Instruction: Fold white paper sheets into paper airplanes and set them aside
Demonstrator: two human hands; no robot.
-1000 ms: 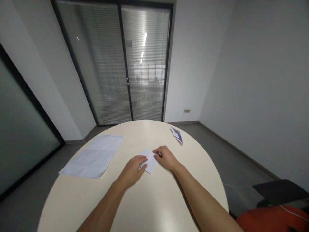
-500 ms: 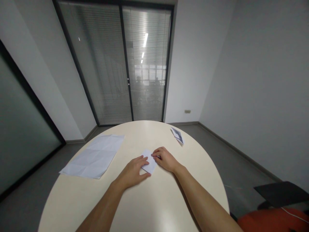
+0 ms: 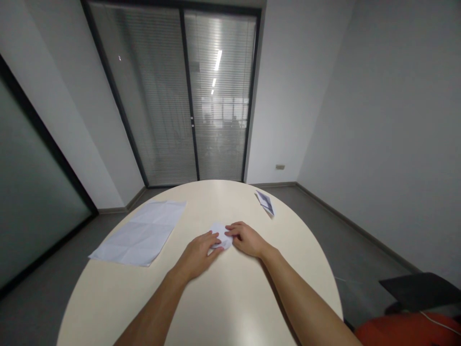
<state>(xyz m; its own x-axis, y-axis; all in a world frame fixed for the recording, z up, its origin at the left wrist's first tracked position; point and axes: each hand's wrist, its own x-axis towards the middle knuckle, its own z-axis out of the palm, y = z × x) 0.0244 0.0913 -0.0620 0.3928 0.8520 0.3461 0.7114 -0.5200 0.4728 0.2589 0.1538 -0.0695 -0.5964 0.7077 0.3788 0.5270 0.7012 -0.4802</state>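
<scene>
A small folded piece of white paper (image 3: 220,231) lies on the round table between my hands. My left hand (image 3: 200,252) has its fingers over the paper's left part and its thumb at the near edge, where the bottom corner is bent up. At the right edge, my right hand (image 3: 248,239) grips the paper with bent fingers; its thumb is partly hidden. Both hands touch the same paper, and the fingers cover some of its outline.
A large creased white sheet (image 3: 142,233) lies on the left of the cream table (image 3: 216,307). A folded paper piece with a dark print (image 3: 265,203) rests near the far right edge. A red and black chair (image 3: 406,329) stands at lower right.
The near corner of the small paper has been bent up, away from me. My left thumb has moved slightly up with it; my right hand has barely shifted.
</scene>
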